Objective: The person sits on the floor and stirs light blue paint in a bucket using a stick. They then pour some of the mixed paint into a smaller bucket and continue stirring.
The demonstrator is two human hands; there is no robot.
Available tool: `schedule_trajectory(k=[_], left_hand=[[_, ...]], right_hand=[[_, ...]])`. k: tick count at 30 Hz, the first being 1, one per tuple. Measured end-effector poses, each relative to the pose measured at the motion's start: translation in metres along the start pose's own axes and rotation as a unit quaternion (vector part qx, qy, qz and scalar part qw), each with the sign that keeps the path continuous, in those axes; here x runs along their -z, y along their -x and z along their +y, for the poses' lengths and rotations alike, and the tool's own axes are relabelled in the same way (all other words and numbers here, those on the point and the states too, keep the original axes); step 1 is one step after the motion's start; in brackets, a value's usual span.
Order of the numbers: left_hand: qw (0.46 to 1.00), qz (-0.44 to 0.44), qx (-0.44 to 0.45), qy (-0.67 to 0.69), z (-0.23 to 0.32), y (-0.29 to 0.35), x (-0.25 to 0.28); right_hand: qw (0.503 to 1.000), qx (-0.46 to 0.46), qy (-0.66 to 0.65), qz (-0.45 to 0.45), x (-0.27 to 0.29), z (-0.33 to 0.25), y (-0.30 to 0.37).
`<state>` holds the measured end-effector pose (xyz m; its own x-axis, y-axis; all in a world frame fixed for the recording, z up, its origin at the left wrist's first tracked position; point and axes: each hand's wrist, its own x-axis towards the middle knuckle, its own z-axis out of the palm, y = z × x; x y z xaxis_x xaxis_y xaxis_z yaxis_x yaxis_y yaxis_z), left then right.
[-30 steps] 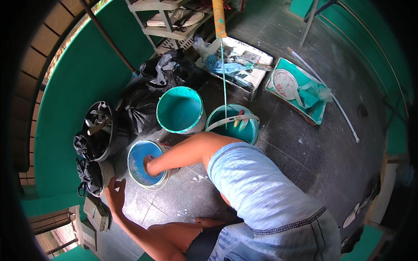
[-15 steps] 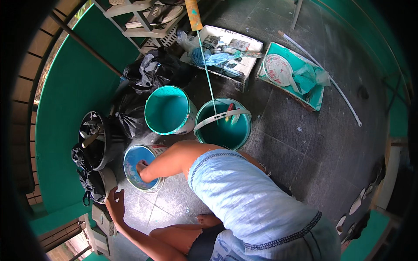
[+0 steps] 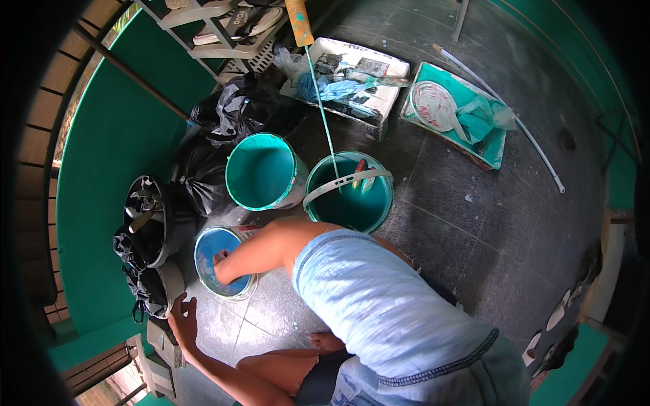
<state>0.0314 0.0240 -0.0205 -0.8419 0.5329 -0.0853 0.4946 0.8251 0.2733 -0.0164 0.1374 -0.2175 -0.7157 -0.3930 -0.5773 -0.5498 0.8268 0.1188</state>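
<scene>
My right hand (image 3: 222,267) reaches down into a small bucket with a blue inside (image 3: 215,241). Its fingers are curled and partly hidden, so what they hold, if anything, cannot be made out. My left hand (image 3: 183,321) has its thumb and fingers apart and holds nothing. Its fingertips are close to the rim of a pale container (image 3: 173,283) with a black plastic bag; contact is unclear. Beyond my right arm stands a bucket of green liquid (image 3: 352,210), with a roller's long rod and a red-and-yellow handled tool in it. Beside it is another green-coated bucket (image 3: 261,172).
A white paint tray (image 3: 393,61) with blue cloth lies at the back. A green tray (image 3: 433,70) holding a round lid sits to its right, near a white pole (image 3: 538,152). Black bags (image 3: 244,108) and a black bin (image 3: 169,237) with tools line the left wall.
My right hand has shifted slightly inside the blue bucket. My left hand stays almost in place, and the whole view has shifted a little.
</scene>
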Motion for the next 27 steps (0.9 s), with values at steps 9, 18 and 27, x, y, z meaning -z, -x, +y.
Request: schedule_trajectory(k=[9, 18, 27], left_hand=[[1.000, -0.001, 0.015, -0.010, -0.006, 0.008, 0.001], [1.000, 0.000, 0.019, 0.003, -0.007, 0.014, 0.003], [0.998, 0.030, 0.039, 0.028, -0.008, 0.019, 0.003]], right_hand=[[0.900, -0.081, 0.050, 0.426, -0.022, 0.010, -0.003], [0.952, 0.059, -0.180, 0.241, -0.003, -0.007, 0.027], [0.988, -0.062, -0.024, 0.139, -0.012, 0.014, 0.035]])
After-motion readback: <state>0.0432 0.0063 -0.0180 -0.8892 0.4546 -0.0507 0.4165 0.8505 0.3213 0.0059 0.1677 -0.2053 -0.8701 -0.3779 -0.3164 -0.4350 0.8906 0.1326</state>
